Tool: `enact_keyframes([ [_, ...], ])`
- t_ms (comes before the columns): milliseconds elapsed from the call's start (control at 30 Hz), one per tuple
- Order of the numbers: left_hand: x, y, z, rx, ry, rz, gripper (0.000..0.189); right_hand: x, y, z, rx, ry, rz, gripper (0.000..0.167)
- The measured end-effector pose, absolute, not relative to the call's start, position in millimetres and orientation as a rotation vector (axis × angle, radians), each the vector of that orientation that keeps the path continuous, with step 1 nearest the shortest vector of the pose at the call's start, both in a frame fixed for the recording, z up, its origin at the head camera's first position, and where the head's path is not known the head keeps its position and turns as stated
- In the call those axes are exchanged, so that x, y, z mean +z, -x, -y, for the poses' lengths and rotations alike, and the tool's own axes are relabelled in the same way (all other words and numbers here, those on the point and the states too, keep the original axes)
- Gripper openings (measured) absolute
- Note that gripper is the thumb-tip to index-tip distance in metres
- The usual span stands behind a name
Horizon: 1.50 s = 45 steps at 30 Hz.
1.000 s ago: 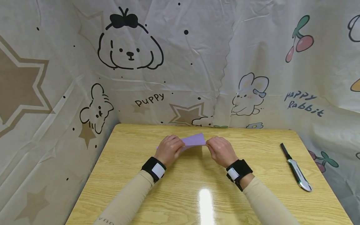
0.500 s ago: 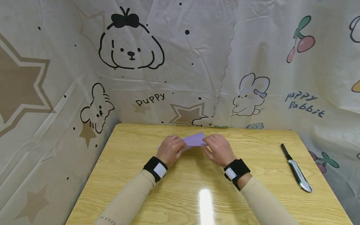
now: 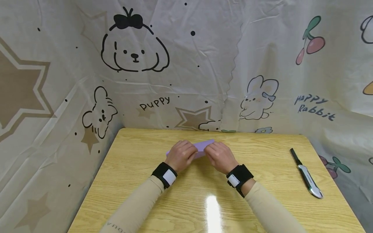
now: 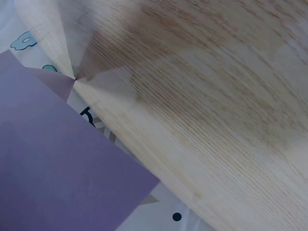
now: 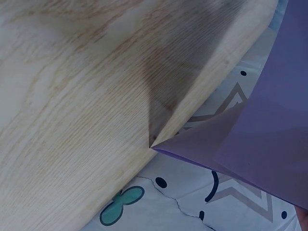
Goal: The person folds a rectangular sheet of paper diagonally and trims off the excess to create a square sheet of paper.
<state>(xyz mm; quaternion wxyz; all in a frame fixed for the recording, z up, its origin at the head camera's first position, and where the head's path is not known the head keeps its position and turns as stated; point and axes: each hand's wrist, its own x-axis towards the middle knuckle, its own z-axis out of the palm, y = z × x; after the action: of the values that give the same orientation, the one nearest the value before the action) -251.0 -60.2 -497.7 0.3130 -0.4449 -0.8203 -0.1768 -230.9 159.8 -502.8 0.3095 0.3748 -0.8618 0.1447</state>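
A sheet of purple paper [image 3: 206, 144], folded over, is held up between both hands near the back of the table. My left hand [image 3: 181, 156] grips its near edge left of the middle, fingers curled over the top. Close beside it, my right hand [image 3: 220, 157] pinches the same edge with thumb and fingers. In the left wrist view the purple paper [image 4: 72, 163] shows a broad flat face with a sharp corner. The right wrist view shows the purple paper [image 5: 260, 130] with layered edges and a pointed corner down at the table; a fingertip [image 5: 302, 219] shows at the frame's edge.
A utility knife [image 3: 310, 181] with a black and silver handle lies on the right side of the wooden table [image 3: 140, 207]. A cloth [image 3: 186, 64] printed with cartoon animals hangs behind the table and along its left side.
My right hand has moved left from the paper's right corner to a grip nearer the left hand. My left hand has shifted slightly right with the paper.
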Motion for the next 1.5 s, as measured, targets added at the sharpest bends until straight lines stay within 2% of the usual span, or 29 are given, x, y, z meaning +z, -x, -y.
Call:
enact_keyframes([
  [600, -496.2, 250.2, 60.5, -0.514, 1.151, 2.141, 0.011, -502.2, 229.8, -163.6, 0.407, -1.007, 2.26, 0.009],
  [1500, -497.6, 248.8, 64.4, -0.509, 1.136, 2.19, 0.005, -505.2, 230.3, -169.5, 0.405, -1.005, 2.239, 0.006],
])
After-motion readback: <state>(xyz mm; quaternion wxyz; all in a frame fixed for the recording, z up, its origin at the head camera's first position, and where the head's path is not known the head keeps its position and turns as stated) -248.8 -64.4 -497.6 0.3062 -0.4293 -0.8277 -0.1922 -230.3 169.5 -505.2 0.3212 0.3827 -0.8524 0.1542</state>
